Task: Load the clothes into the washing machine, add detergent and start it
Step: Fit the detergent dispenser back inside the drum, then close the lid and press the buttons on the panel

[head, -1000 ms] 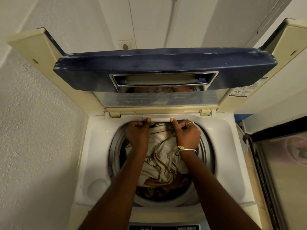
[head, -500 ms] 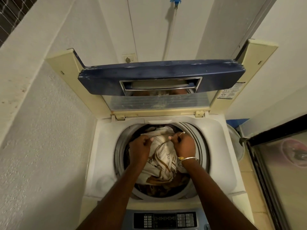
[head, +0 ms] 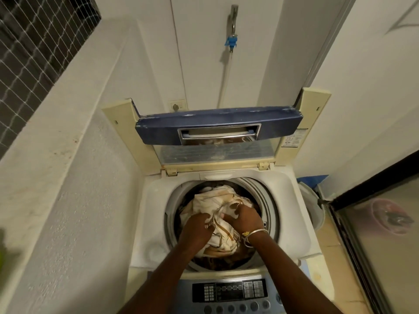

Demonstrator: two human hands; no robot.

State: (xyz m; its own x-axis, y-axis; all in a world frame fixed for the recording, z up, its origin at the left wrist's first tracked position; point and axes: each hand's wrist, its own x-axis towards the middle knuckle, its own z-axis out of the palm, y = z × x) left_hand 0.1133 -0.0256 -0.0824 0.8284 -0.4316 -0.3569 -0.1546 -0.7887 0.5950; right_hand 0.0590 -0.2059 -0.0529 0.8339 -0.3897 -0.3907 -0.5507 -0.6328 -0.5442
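A top-loading washing machine (head: 149, 214) stands below me with its blue-fronted lid (head: 217, 129) folded up against the wall. Cream cloth with brown stripes (head: 210, 200) fills the round drum, over darker clothes. My left hand (head: 196, 227) and my right hand (head: 246, 217), which wears a bangle, both press down into the cloth with fingers curled in its folds. The control panel (head: 229, 291) with its buttons lies at the machine's near edge, between my forearms.
A textured wall and ledge (head: 68, 155) close in on the left. A glass-fronted door (head: 381, 234) stands at the right, with a white bucket (head: 314, 207) beside the machine. A tap with a blue fitting (head: 231, 43) and hose hangs on the back wall.
My hands have come back from the drum's far rim toward its middle and near side, pushing the cloth down. The view has pulled back, bringing the control panel into sight.
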